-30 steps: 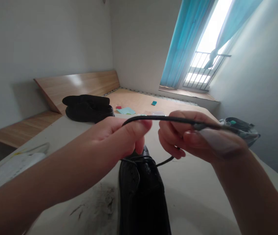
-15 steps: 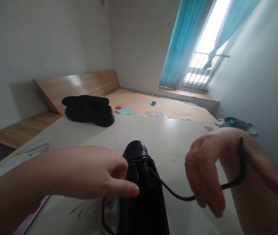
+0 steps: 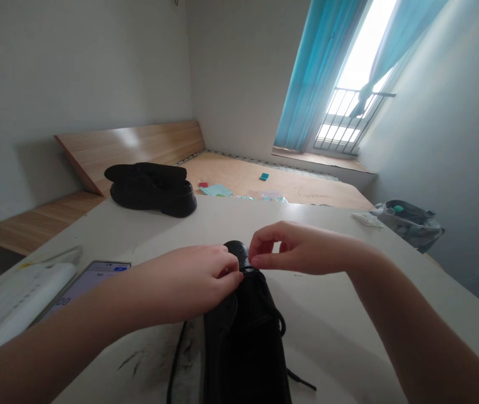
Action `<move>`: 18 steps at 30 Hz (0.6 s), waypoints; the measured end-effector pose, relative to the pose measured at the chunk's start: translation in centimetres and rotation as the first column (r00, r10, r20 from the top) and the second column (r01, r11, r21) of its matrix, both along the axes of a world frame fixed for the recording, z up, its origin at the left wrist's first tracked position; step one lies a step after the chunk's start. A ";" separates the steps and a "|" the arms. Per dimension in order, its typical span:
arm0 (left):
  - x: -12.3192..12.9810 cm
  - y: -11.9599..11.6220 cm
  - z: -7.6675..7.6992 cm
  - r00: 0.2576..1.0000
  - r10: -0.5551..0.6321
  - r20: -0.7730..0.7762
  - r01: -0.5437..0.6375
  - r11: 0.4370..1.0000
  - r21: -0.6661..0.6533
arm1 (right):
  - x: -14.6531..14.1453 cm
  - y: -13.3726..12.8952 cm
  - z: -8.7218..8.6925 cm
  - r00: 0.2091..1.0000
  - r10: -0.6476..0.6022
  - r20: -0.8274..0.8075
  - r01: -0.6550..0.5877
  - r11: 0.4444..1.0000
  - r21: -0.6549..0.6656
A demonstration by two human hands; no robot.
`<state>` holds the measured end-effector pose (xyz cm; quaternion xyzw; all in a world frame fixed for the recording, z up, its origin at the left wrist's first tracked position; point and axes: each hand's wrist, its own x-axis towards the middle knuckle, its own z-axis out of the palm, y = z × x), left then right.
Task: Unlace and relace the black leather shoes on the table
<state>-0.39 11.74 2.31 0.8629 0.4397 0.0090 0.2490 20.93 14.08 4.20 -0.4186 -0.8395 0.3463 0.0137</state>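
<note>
A black leather shoe (image 3: 243,348) rests on the white table, its toe pointing away from me and its opening near me. My left hand (image 3: 216,275) is closed in a pinch at the left side of the front lacing, fingertips on the shoelace (image 3: 251,271). From the right, my right hand (image 3: 283,247) pinches at the same front crossing, just behind the toe. The exact grip of the fingertips is partly hidden. One loose lace end hangs on the right and lies on the table; another runs down the left side.
More black footwear (image 3: 153,188) sits at the table's far left. A phone (image 3: 91,283) and a white object (image 3: 16,303) lie by my left forearm. Beyond the table are a wooden board surface (image 3: 306,188) with small packets and a grey bag (image 3: 411,221).
My right hand has let the long lace drop and moved left to the front lacing. My left hand has shifted slightly forward onto the lacing. The phone has come into fuller view.
</note>
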 end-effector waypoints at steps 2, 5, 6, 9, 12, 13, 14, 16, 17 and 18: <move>0.0 0.2 0.1 1.000 -0.004 0.020 0.004 1.000 -0.027 | -0.5 -0.2 -0.4 0.997 0.015 0.070 -0.016 1.000 0.015; 0.0 0.4 0.3 0.997 0.031 0.065 -0.028 0.998 -0.051 | -0.6 0.1 -1.0 0.995 0.067 0.070 -0.067 0.998 0.004; 0.0 0.4 0.4 0.994 0.052 0.096 -0.047 0.997 -0.060 | -0.6 0.3 -1.1 0.996 0.082 0.047 -0.081 0.997 -0.015; -0.1 0.3 0.9 0.957 0.111 0.268 -0.081 0.990 -0.119 | -0.3 1.0 -1.5 0.996 0.093 -0.009 -0.094 0.993 -0.071; -0.2 0.1 1.6 0.851 0.164 0.499 -0.090 0.981 -0.170 | 0.1 1.5 -1.7 0.995 0.099 -0.019 -0.101 0.988 -0.118; -0.2 0.0 1.8 0.807 0.187 0.560 -0.106 0.979 -0.175 | 0.2 1.7 -1.8 0.994 0.104 -0.017 -0.105 0.985 -0.136; -0.2 -0.1 2.0 0.768 0.212 0.605 -0.131 0.976 -0.176 | 0.2 1.7 -1.8 0.994 0.108 -0.015 -0.109 0.982 -0.153; -0.3 -0.2 2.3 0.685 0.258 0.681 -0.190 0.966 -0.175 | 0.3 1.8 -1.9 0.993 0.115 -0.012 -0.115 0.978 -0.172; -0.4 -0.2 2.4 0.644 0.274 0.715 -0.214 0.961 -0.175 | 0.3 1.7 -1.9 0.994 0.111 -0.014 -0.112 0.980 -0.167; -0.5 -0.3 2.5 0.601 0.279 0.749 -0.236 0.957 -0.167 | 0.3 1.6 -1.9 0.995 0.100 -0.016 -0.102 0.983 -0.150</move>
